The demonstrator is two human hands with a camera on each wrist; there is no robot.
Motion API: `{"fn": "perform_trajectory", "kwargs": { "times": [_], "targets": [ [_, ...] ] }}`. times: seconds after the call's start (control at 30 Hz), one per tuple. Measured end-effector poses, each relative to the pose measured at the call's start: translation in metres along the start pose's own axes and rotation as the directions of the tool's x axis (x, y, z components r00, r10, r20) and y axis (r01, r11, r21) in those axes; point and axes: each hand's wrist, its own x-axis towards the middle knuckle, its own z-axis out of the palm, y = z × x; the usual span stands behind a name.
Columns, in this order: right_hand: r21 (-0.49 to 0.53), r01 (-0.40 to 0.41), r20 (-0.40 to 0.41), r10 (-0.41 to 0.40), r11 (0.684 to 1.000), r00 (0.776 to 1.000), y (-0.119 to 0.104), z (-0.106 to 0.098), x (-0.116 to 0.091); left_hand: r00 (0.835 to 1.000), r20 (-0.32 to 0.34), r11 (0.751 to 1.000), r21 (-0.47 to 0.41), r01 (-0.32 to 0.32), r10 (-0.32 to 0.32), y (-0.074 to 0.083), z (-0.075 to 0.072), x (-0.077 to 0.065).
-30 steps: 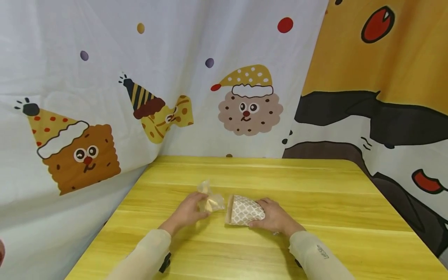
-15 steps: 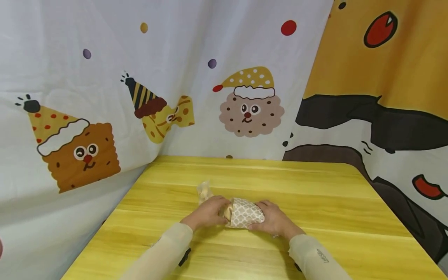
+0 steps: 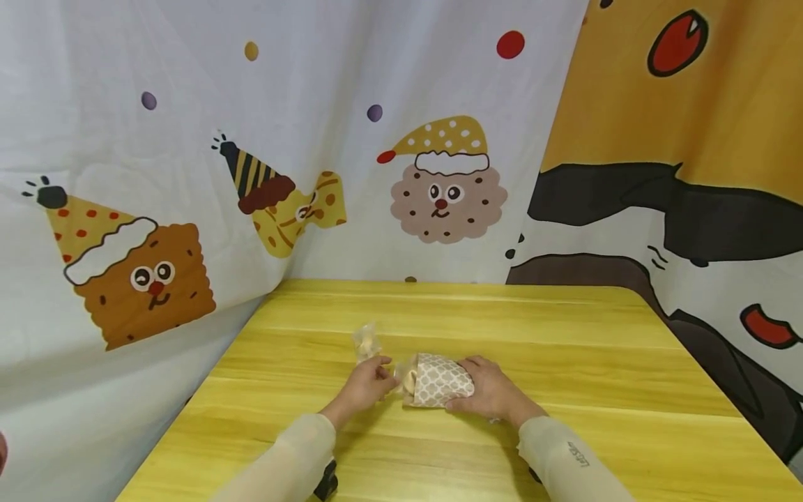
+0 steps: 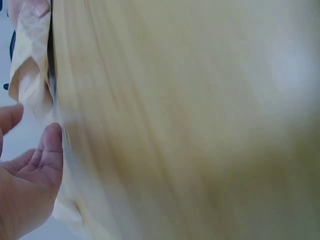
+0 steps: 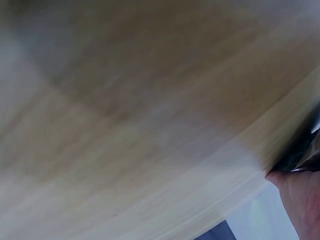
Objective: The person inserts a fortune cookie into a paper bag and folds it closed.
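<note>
A pouch with a white-and-beige lattice pattern lies on the table, its mouth facing left. My right hand grips its closed end, thumb on the near side and fingers on the far side. A beige piece in clear wrap shows at the mouth. Just left of it is my left hand, fingers slightly bent, holding nothing. The left wrist view shows the thumb and fingers of the left hand apart, below the pouch. A second clear packet with beige contents lies beyond the left hand.
Everything lies on a yellow wood-grain table. Behind it and along its left side hangs a white curtain printed with cartoon biscuits, with a large orange and black print at the right.
The left hand moved right with a clear-wrapped piece to the pouch's mouth, let go of it there and drew back a little left. The right hand kept its grip on the pouch.
</note>
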Motion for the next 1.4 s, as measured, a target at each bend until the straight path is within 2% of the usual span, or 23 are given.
{"fn": "perform_trajectory", "kwargs": {
  "times": [0.23, 0.4, 0.6, 0.7, 0.8, 0.93, 1.0, 1.1, 1.17, 1.23, 1.3, 1.4],
  "targets": [
    [-0.004, -0.013, 0.008, 0.013, 1.000, 1.000, 0.000, 0.004, 0.001, 0.996, -0.062, 0.988, -0.140, 0.059, -0.069, -0.002, 0.012, 0.007],
    [-0.008, 0.001, 0.006, -0.001, 1.000, 1.000, 0.000, 0.001, 0.001, 0.995, -0.068, 0.973, -0.223, 0.055, -0.072, 0.003, 0.016, 0.010],
    [-0.022, 0.017, 0.007, -0.017, 1.000, 1.000, 0.000, 0.000, 0.002, 0.997, -0.058, 0.970, -0.242, 0.039, -0.054, 0.009, 0.022, 0.011],
    [-0.019, 0.019, 0.006, -0.019, 1.000, 1.000, 0.000, 0.000, 0.002, 0.999, -0.031, 0.963, -0.269, 0.028, -0.038, 0.012, 0.026, 0.012],
    [-0.010, 0.017, 0.000, -0.017, 1.000, 1.000, 0.000, 0.001, 0.002, 0.999, 0.029, 0.954, -0.300, 0.024, -0.016, 0.013, 0.030, 0.013],
    [-0.011, 0.015, -0.003, -0.015, 1.000, 1.000, 0.002, 0.002, 0.001, 0.996, 0.090, 0.959, -0.283, 0.023, 0.003, 0.015, 0.035, 0.014],
    [-0.010, 0.009, 0.001, -0.009, 1.000, 1.000, 0.003, 0.004, -0.001, 0.996, 0.089, 0.961, -0.275, 0.027, -0.003, 0.015, 0.036, 0.014],
    [-0.010, 0.006, 0.004, -0.005, 1.000, 1.000, 0.003, 0.004, -0.002, 0.999, 0.037, 0.964, -0.264, 0.033, -0.024, 0.014, 0.031, 0.013],
    [-0.013, 0.011, 0.000, -0.011, 1.000, 1.000, 0.003, 0.004, -0.001, 0.999, -0.030, 0.974, -0.226, 0.025, -0.033, 0.012, 0.024, 0.014],
    [-0.017, 0.018, -0.001, -0.018, 1.000, 1.000, 0.003, 0.003, -0.001, 0.991, -0.126, 0.985, -0.172, 0.028, -0.050, 0.010, 0.015, 0.016],
    [-0.018, 0.025, -0.004, -0.025, 1.000, 1.000, 0.003, 0.003, 0.000, 0.967, -0.250, 0.995, -0.094, 0.032, -0.055, 0.006, 0.005, 0.020],
    [-0.018, 0.026, -0.005, -0.026, 0.999, 1.000, 0.003, 0.004, 0.000, 0.903, -0.417, 0.993, -0.002, 0.116, -0.106, 0.000, -0.009, 0.026]
  ]
}}
